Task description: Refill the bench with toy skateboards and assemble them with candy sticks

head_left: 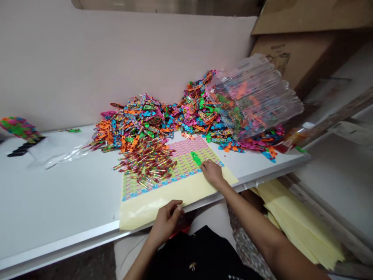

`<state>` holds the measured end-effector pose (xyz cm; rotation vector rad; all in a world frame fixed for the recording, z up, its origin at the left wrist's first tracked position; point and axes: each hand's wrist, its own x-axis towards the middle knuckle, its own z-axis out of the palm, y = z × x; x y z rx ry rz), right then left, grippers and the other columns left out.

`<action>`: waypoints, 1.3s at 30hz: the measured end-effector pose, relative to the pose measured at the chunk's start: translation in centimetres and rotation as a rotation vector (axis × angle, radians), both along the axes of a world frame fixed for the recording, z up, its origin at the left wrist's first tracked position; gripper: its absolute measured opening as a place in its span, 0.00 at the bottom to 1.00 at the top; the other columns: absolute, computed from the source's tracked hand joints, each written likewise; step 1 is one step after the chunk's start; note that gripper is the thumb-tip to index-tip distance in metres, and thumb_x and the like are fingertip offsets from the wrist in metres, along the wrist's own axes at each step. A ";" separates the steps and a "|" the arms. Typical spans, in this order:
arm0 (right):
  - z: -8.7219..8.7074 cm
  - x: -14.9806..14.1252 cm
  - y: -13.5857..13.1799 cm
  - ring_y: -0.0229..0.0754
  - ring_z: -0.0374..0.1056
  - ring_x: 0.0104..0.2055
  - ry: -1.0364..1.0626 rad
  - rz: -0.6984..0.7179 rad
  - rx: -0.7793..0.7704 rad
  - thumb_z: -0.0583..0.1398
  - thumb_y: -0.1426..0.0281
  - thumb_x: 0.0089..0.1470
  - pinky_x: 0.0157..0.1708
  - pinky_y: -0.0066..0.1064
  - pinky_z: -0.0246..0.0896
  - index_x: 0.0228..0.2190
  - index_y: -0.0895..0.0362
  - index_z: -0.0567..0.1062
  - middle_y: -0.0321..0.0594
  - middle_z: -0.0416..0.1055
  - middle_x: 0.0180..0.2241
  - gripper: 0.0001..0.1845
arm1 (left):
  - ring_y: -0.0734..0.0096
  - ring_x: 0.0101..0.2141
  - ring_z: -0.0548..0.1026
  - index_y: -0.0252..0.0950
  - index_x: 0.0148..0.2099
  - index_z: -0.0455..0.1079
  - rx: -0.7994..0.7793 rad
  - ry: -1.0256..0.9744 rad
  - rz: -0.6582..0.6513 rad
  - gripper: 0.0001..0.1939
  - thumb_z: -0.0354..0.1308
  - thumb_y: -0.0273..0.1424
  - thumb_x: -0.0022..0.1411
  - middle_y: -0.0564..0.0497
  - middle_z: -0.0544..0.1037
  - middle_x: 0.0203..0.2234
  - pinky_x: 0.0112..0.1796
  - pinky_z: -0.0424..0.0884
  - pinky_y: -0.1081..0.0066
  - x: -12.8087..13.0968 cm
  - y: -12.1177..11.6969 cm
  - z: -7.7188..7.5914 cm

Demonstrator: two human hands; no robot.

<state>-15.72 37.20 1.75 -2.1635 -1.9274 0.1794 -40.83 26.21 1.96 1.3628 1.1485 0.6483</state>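
Note:
A sticker sheet with pink, yellow-green and blue printed rows and a pale yellow border lies on the white table. On it rests a small green plastic toy piece; the fingers of my right hand are closed at its near end. My left hand is by the sheet's near edge, its fingers curled in and the thumb against them; whatever it may grip is hidden. Left of the green piece, a heap of thin dark-red sticks with yellow bands covers part of the sheet.
Behind the sheet spreads a big pile of colourful plastic pieces. A clear ribbed plastic tray leans over its right side, near a bottle. Cardboard boxes stand at right. A clear plastic bag lies left. Yellow sheets sit below.

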 end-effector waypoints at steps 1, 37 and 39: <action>-0.1 0.1 0.0 0.46 0.69 0.44 0.013 -0.003 0.004 0.52 0.67 0.61 0.38 0.31 0.55 0.36 0.58 0.76 0.48 0.72 0.41 0.14 | 0.64 0.34 0.75 0.32 0.50 0.70 0.005 0.000 0.000 0.24 0.52 0.46 0.61 0.45 0.79 0.33 0.37 0.69 0.67 0.2 0.3 0.2; 5.3 0.6 15.1 0.50 0.67 0.45 0.178 -0.121 0.296 0.51 0.64 0.60 0.42 0.35 0.57 0.52 0.66 0.68 0.58 0.72 0.46 0.24 | 0.73 0.24 0.72 0.31 0.41 0.70 -0.165 -0.197 0.237 0.26 0.58 0.50 0.54 0.48 0.75 0.27 0.27 0.68 0.71 1.9 3.6 -1.8; 6.2 -0.6 16.4 0.48 0.68 0.44 0.211 -0.038 0.344 0.52 0.63 0.59 0.42 0.33 0.57 0.55 0.65 0.65 0.56 0.72 0.48 0.26 | 0.72 0.24 0.72 0.31 0.41 0.71 -0.138 -0.182 0.250 0.24 0.57 0.49 0.56 0.47 0.76 0.27 0.27 0.68 0.71 1.4 3.5 -1.3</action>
